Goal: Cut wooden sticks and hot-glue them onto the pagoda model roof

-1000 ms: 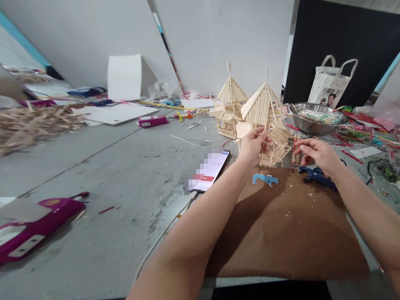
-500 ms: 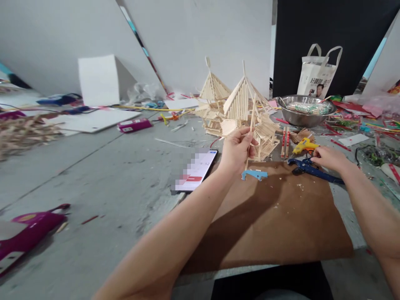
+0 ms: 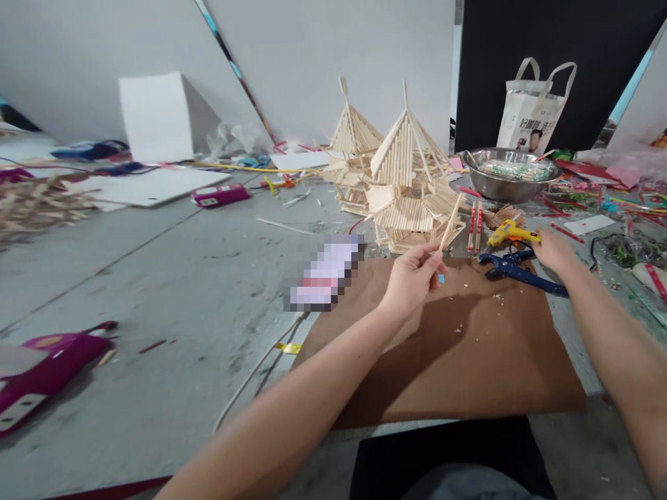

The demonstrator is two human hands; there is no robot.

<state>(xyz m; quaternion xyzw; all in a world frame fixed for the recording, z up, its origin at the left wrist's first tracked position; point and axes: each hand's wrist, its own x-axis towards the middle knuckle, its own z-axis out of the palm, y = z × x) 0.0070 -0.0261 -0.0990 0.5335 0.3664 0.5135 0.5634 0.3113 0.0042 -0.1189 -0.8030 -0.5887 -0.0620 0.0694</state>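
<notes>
A thin wooden stick is pinched between the thumb and fingers of my left hand, tilted up to the right. Behind it stands a model building of pale sticks with two pointed roofs. A small blue piece shows just past my fingertips, mostly hidden. My right hand is closed around the handle end of a yellow glue gun, whose nozzle points left. Just below it lies a blue plier-like tool. Brown paper covers the work spot under my hands.
A phone with a cable lies left of the paper. Red-marked sticks stand near the glue gun. Behind are a metal bowl of packaged sticks and a white bag. Purple devices and a stick pile are at left.
My left hand has moved right and lower with the stick, which now leans and stands apart from the model. My right hand has shifted from beside the blue tool onto the glue gun's handle.
</notes>
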